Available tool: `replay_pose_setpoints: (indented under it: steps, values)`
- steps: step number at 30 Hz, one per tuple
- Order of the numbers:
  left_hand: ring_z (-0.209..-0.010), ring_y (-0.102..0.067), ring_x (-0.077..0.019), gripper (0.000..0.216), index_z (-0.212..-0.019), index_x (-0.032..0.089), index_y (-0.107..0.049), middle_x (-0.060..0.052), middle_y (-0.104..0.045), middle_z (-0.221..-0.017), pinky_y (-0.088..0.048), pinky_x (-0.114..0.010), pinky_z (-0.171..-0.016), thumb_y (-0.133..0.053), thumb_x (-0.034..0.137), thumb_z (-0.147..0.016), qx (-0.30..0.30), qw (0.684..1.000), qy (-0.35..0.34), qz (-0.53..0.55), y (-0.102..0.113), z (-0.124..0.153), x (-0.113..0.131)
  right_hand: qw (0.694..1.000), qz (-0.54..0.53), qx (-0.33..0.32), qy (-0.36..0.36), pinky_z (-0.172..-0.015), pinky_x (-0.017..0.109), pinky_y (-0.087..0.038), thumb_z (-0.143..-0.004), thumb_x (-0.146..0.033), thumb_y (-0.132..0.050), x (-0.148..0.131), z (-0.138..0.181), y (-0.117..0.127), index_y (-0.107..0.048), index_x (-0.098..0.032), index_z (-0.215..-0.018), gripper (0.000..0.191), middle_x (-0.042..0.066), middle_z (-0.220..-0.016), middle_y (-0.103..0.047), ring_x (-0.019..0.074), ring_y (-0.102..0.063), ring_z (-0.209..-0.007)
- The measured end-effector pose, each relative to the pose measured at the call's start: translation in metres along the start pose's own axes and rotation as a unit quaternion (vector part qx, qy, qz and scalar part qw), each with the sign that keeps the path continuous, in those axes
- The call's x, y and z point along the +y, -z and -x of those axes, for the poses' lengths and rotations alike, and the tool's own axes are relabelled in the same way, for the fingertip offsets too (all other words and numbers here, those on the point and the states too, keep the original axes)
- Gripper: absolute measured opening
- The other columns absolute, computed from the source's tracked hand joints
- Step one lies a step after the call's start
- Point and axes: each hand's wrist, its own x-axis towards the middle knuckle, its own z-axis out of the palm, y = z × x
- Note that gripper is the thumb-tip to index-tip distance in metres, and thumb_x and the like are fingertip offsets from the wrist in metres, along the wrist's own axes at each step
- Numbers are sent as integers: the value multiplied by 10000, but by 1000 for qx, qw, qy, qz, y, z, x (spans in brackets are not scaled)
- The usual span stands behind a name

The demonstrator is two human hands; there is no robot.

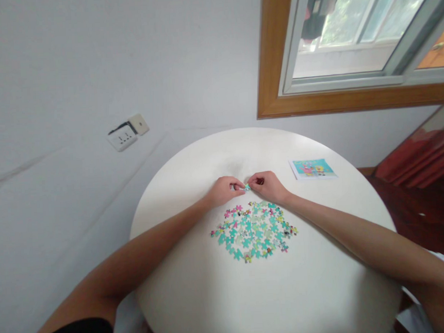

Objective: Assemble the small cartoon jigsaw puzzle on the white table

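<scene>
Beyond a spread of loose jigsaw puzzle pieces [251, 231], my two hands meet over the table. My left hand [227, 189] is closed in a pinch, thumb and fingertips at the left side of a small teal and yellow puzzle piece [247, 187]. From the other side my right hand [267, 185] pinches the same spot with bent fingers. Whether this is one piece or two joined pieces is too small to tell. The loose pieces are mostly teal and pale green, with some pink and yellow ones. They lie nearer to me than my hands.
A picture card [314, 169] with cartoon figures lies to the right on the round white table [284, 290]. The table's far edge stands close to a white wall with a socket [122, 137]. A wood-framed window [278, 104] is at upper right, a red curtain [418, 155] beneath it.
</scene>
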Motion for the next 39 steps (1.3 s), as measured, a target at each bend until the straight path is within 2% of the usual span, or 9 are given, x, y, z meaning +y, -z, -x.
replay_pose_setpoints:
  steps: [6, 14, 21, 26, 34, 39]
  values:
    - [-694, -547, -136, 205, -912, 183, -774, -11, -690, -772, -422, -263, -685, -760, 288, -736, -3, 1000, 4, 2, 1, 0, -1, 1000, 11, 2, 9, -663, 258, -474, -825, -177, -581, 6, -1, 1, -787, -144, -930, 234, 62, -813, -763, 140, -622, -664]
    - [-679, -540, -134, 175, -878, 177, -761, -14, -675, -760, -425, -260, -665, -750, 281, -737, 6, 1000, 6, 5, 0, 2, 1, 998, 22, 45, -23, -625, 255, -473, -795, -191, -612, 11, -5, 8, -773, -114, -889, 202, 69, -747, -738, 136, -607, -627]
    - [-660, -527, -123, 174, -876, 168, -760, -10, -657, -745, -408, -245, -642, -725, 273, -742, 17, 1000, -6, -9, -1, 3, 2, 999, 49, -1, -19, -671, 262, -478, -782, -148, -587, 3, -4, 14, -764, -122, -823, 183, 67, -770, -750, 142, -625, -666]
    - [-661, -530, -121, 158, -865, 171, -760, -7, -656, -741, -412, -244, -653, -717, 254, -737, 22, 1000, -8, -21, 0, 3, 2, 994, 107, -33, -5, -677, 261, -455, -781, -114, -576, 2, -3, 15, -767, -146, -810, 195, 47, -760, -741, 141, -607, -660]
    - [-661, -534, -120, 147, -861, 174, -759, -1, -650, -740, -420, -246, -664, -727, 248, -739, 23, 999, -12, -19, 0, 3, 2, 981, 177, -67, 51, -674, 253, -427, -809, -204, -649, 1, 2, 20, -754, -171, -966, 192, 50, -850, -689, 130, -560, -683]
    - [-671, -538, -122, 147, -859, 177, -762, -1, -649, -741, -419, -245, -665, -742, 256, -736, 16, 1000, -18, -16, 0, 4, 3, 976, 200, -71, 47, -686, 256, -417, -834, -188, -631, 1, 1, 19, -758, -176, -931, 160, 50, -851, -676, 134, -559, -699]
